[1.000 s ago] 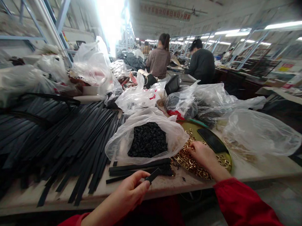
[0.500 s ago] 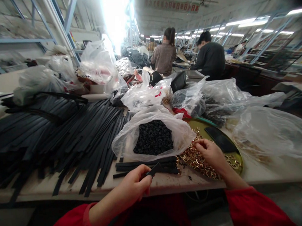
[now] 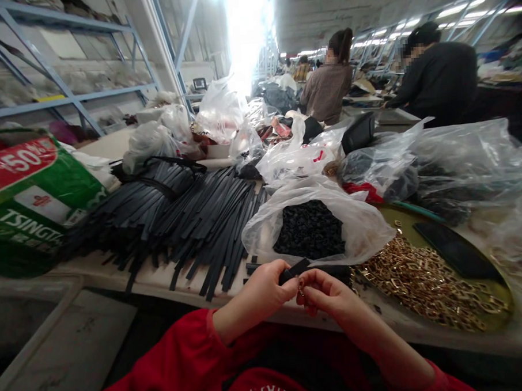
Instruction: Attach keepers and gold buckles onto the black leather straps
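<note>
My left hand (image 3: 271, 287) is closed on a black strap (image 3: 295, 270), whose end juts out past the thumb. Right against it, my right hand (image 3: 326, 293) pinches a small gold buckle (image 3: 300, 288), partly hidden by the fingers. Both hands are at the table's front edge. Just beyond them, a clear plastic bag (image 3: 254, 230) lies open around many small black loops (image 3: 309, 231). To the right, a round yellow-green tray (image 3: 504, 317) holds a heap of gold buckles (image 3: 424, 280). Several black straps (image 3: 342, 270) lie partly hidden behind my hands.
Long black straps (image 3: 193, 221) are spread over the left of the table. A dark phone-like slab (image 3: 458, 250) rests in the tray. Plastic bags (image 3: 302, 150) pile up behind. A green and red bag (image 3: 32, 211) stands far left. Two people (image 3: 329, 80) are further back.
My right hand has left the tray of buckles and come across to my left hand, with a buckle in its fingers. The camera view has turned to the left.
</note>
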Demonstrator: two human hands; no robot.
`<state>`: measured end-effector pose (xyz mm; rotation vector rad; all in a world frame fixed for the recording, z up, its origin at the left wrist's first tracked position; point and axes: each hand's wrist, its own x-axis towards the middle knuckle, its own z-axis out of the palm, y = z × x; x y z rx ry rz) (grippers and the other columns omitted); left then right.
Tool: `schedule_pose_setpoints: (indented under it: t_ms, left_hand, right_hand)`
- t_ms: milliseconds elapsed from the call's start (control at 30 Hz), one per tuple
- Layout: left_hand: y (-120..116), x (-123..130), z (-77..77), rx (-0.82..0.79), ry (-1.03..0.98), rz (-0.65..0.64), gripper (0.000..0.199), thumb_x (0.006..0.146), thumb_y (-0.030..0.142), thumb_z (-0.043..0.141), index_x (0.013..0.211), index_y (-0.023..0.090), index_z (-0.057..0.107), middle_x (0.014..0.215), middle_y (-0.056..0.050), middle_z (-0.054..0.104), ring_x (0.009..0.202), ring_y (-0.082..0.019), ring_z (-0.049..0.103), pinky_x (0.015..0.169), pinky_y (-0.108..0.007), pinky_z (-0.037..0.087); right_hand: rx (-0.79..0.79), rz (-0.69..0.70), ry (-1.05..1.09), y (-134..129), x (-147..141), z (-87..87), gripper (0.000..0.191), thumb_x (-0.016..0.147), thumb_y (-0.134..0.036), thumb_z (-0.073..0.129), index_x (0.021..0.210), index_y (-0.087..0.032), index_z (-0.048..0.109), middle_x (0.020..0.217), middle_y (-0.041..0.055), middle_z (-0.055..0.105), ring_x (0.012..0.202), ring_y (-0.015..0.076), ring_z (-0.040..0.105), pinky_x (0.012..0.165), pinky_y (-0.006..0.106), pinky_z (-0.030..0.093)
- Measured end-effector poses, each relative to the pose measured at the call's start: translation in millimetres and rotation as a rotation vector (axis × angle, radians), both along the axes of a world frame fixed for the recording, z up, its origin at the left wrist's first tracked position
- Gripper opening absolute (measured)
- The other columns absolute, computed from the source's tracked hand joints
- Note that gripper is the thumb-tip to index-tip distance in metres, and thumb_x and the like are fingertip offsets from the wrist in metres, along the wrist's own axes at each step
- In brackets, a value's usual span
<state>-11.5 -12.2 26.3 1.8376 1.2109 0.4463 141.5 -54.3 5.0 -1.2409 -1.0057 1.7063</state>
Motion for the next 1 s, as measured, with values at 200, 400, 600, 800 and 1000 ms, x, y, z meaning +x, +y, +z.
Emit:
schedule_pose_setpoints:
  t_ms: [200, 400, 600, 800, 1000]
  left_hand:
    - [-0.5, -2.7, -5.4, -0.032, 0.063, -0.048, 0.016, 0.072, 0.026, 0.046, 0.070, 0.014, 0.056, 0.064, 0.001, 0.057, 0.057, -0.011, 0.047, 0.049, -0.020, 0.029]
    - [1.8, -6.5, -5.4, -0.233, -0.031, -0.127, 0.020, 0.076, 0.032, 0.045, 0.073, 0.015, 0.054, 0.063, 0.002, 0.056, 0.054, -0.009, 0.047, 0.048, -0.019, 0.031]
    - [-1.7, -14.4, -4.4, -0.121, -0.044, -0.111, 0.029, 0.085, 0.039, 0.035, 0.078, 0.017, 0.052, 0.060, 0.004, 0.049, 0.056, -0.009, 0.045, 0.052, -0.019, 0.031]
    - [-11.7, -9.1, -5.5, 0.057, 0.040, -0.148, 0.022, 0.085, 0.028, 0.037, 0.075, 0.018, 0.054, 0.071, 0.001, 0.057, 0.066, -0.012, 0.050, 0.059, -0.020, 0.032]
    - [-10.6, -8.7, -9.7, 0.092, 0.086, -0.136, 0.021, 0.085, 0.026, 0.037, 0.075, 0.018, 0.053, 0.071, 0.000, 0.058, 0.066, -0.012, 0.051, 0.059, -0.020, 0.033]
  right_hand:
    - [0.197, 0.008, -0.153, -3.3, -2.3, -17.6, 0.026, 0.068, -0.033, 0.064, 0.087, -0.019, 0.053, 0.064, -0.0035, 0.056, 0.058, 0.0093, 0.051, 0.055, 0.022, 0.039]
    - [0.184, -0.077, -0.048, -2.8, -3.3, -25.2, 0.027, 0.066, -0.035, 0.068, 0.084, -0.019, 0.057, 0.072, -0.0015, 0.060, 0.066, 0.0119, 0.055, 0.063, 0.025, 0.043]
    - [-0.076, -0.370, 0.194, 0.0, -0.5, -19.5, 0.024, 0.060, -0.032, 0.074, 0.070, -0.018, 0.058, 0.060, -0.0050, 0.056, 0.053, 0.0062, 0.051, 0.054, 0.019, 0.042]
    - [-0.238, -0.474, 0.527, -0.2, -8.1, -20.0, 0.021, 0.057, -0.024, 0.077, 0.070, -0.019, 0.062, 0.061, -0.0072, 0.056, 0.050, 0.0027, 0.049, 0.048, 0.013, 0.044]
    - [-0.310, -0.518, 0.628, -0.8, -6.8, -24.2, 0.026, 0.056, -0.018, 0.078, 0.079, -0.020, 0.065, 0.065, -0.0060, 0.060, 0.051, 0.0016, 0.054, 0.050, 0.010, 0.048]
